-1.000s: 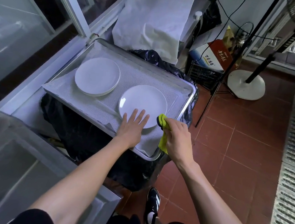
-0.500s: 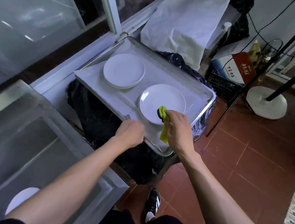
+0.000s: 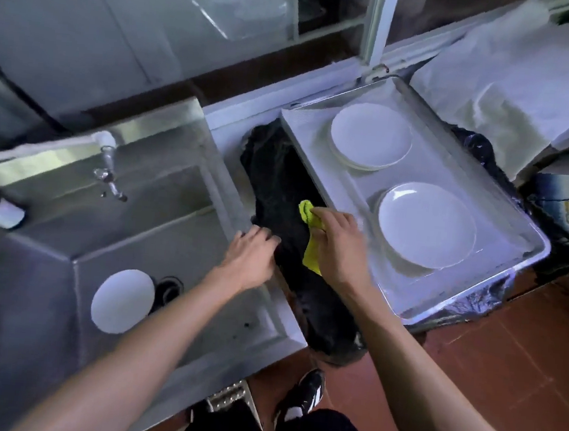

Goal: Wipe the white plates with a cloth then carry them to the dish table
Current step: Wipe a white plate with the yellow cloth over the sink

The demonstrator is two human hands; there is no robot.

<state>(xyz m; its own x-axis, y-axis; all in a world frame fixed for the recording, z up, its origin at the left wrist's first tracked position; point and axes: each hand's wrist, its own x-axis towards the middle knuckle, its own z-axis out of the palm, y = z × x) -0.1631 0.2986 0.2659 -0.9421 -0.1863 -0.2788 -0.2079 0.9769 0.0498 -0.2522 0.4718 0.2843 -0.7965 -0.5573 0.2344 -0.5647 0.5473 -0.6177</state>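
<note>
Judging from the layout, the work stood between plates: a single white plate (image 3: 122,300) lay unattended in the basin of the steel sink (image 3: 50,246), at about eight o'clock in the head view, beside the dark drain (image 3: 167,289). It was touched by neither hand. Two further lots of white plates rested on the lined metal tray (image 3: 529,233): a near stack (image 3: 426,225) at roughly three o'clock and a far stack (image 3: 371,136) at roughly one o'clock. Each showed more than one rim at its edge, so the exact number of plates per stack could not be determined; the count stood at one loose plate and two stacks.

One yellow cloth (image 3: 311,245) was present, gripped in the right hand (image 3: 340,251), whose fingers were curled round it just left of the tray's near edge, over the black bag (image 3: 279,180) that filled the gap between sink and tray. The left hand (image 3: 250,258) held nothing; its fingers were loosely bent at the sink's right rim, and whether they touched the rim could not be told.

The next move, in my assessment, called for the left hand to go down into the basin and lift the loose plate, so that the cloth could be brought to its face. A wet plate may slip; a firm hold at the rim would be advisable.

One tap (image 3: 108,172) stood at ten o'clock, and one shoe (image 3: 305,396) showed on the red tiled floor (image 3: 505,355) at six o'clock.
</note>
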